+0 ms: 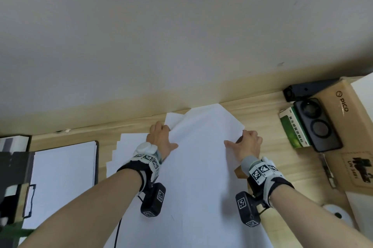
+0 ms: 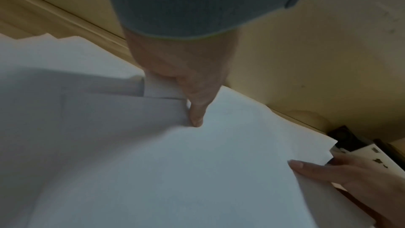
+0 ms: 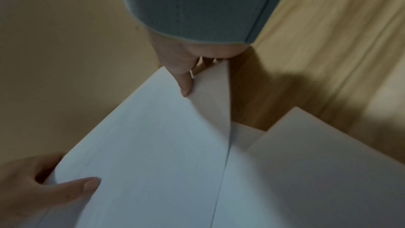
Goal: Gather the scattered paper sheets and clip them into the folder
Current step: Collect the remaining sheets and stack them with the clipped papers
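Pale wooden bench [image 1: 262,110] boards are being lit against a plain off-white wall, and a dark clip folder [image 1: 60,177] with white paper inside is lying open at the bench's left end. Right of that folder, a loose bundle of white paper sheets [image 1: 201,156] is being gathered between both hands. The bundle's left edge is being pinched by the left hand [image 1: 161,140], thumb on top, and its right edge is being grasped the same way by the right hand [image 1: 246,144]. More fanned white sheets [image 1: 129,146] are lying between the folder and the bundle, not yet collected. Gathering is judged partly done; squaring the stack, collecting the rest and clipping everything into the folder are judged still outstanding.
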Action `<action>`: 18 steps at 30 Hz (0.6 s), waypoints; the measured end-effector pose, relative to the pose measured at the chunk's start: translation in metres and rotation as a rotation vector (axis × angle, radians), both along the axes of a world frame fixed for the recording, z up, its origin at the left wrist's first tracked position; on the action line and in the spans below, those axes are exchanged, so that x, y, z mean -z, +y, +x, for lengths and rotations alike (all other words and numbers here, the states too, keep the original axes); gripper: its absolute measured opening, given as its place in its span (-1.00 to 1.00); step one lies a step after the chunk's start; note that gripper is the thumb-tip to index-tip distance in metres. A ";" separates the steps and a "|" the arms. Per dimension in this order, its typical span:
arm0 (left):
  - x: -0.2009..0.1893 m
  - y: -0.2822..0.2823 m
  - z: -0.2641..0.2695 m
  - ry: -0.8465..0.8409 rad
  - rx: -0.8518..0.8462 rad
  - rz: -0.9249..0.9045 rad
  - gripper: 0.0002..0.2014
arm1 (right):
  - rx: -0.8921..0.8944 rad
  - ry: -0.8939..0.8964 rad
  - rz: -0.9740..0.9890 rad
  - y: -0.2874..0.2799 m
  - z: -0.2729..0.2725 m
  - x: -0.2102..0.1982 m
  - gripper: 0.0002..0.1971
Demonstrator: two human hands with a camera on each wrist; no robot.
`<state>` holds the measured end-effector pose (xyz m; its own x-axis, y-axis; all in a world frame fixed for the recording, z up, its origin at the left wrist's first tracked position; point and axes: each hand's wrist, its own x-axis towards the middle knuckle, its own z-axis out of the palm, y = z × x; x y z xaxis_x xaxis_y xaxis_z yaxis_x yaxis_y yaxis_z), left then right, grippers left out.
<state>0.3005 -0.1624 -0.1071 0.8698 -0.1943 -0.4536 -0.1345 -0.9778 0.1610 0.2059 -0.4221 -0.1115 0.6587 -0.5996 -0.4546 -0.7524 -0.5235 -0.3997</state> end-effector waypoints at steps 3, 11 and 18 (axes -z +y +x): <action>-0.008 -0.001 -0.016 0.127 -0.077 -0.101 -0.49 | 0.192 -0.182 0.253 0.003 -0.019 0.001 -0.65; -0.038 0.019 -0.071 0.118 -0.239 -0.365 -0.41 | 0.502 -0.397 0.758 0.019 -0.073 -0.024 -0.67; -0.057 0.049 -0.118 0.324 -0.341 -0.378 -0.65 | 0.468 -0.256 0.817 0.062 -0.106 -0.031 -0.56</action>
<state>0.1825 -0.1130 -0.0500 0.7404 -0.1282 -0.6598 0.2905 -0.8243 0.4860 0.1003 -0.3603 -0.0806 0.5711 -0.3892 -0.7227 -0.6535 0.3172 -0.6872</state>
